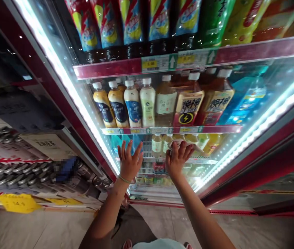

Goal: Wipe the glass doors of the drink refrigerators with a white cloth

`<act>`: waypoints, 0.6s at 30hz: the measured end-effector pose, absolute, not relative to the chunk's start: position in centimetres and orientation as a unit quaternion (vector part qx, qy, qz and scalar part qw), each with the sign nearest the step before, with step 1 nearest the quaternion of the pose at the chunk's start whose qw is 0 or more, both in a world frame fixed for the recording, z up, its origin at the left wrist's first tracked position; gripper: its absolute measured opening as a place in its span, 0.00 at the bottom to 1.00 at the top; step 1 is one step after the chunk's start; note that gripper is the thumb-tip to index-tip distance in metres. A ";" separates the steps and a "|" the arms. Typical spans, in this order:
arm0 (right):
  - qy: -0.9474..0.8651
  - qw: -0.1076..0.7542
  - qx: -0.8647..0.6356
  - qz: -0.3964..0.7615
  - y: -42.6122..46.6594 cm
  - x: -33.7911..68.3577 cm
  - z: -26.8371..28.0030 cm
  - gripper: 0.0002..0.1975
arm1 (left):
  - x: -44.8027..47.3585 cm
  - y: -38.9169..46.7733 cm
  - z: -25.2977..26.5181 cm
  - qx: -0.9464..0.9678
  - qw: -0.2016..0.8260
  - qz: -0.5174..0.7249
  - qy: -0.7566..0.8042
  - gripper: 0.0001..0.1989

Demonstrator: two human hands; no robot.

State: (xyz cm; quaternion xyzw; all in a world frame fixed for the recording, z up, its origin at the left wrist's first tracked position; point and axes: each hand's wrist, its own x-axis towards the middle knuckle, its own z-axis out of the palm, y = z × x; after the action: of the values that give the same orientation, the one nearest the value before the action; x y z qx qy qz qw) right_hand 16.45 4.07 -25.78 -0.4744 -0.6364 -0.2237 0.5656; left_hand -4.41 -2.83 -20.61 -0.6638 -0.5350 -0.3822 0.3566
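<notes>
My left hand (130,162) is raised in front of the lit drinks cooler, its fingers spread and nothing in it. A thin band circles that wrist. Level with it, my right hand (176,159) has a pale crumpled cloth (197,148) under its fingers, flat against the cooler's glass front as far as I can see. Part of the cloth is hidden by the fingers. Behind both hands are the lower shelves, with small pale-labelled bottles (157,144) and blue bottles (136,142).
Above stand white-capped bottles (132,107) and amber bottles (188,107), under a price rail (126,67). Bright light strips (66,93) run down both sides. At left, a shelf holds packs of cans (14,174) with a yellow price tag (19,203). Tiled floor (159,221) lies below.
</notes>
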 end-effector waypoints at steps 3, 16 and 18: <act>-0.654 0.553 -0.461 -0.234 3.5 12.2 -25.5 0.41 | -7.9 -3.4 -20.6 -0.662 0.358 -0.377 -0.540 0.33; -0.746 0.450 -0.393 -0.294 1.7 6.1 -23.5 0.33 | -11.2 -4.5 -20.5 -0.647 0.337 -0.409 -0.548 0.33; -0.762 0.429 -0.377 -0.304 1.9 8.1 -23.0 0.31 | -9.4 -4.3 -20.3 -0.644 0.336 -0.413 -0.550 0.34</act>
State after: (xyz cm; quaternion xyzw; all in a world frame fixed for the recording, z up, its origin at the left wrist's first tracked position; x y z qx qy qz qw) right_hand 8.06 1.89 -23.01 -0.3770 -0.7624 -0.3043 0.4290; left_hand -9.37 -4.30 -20.25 -0.6435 -0.5496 -0.4133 0.3362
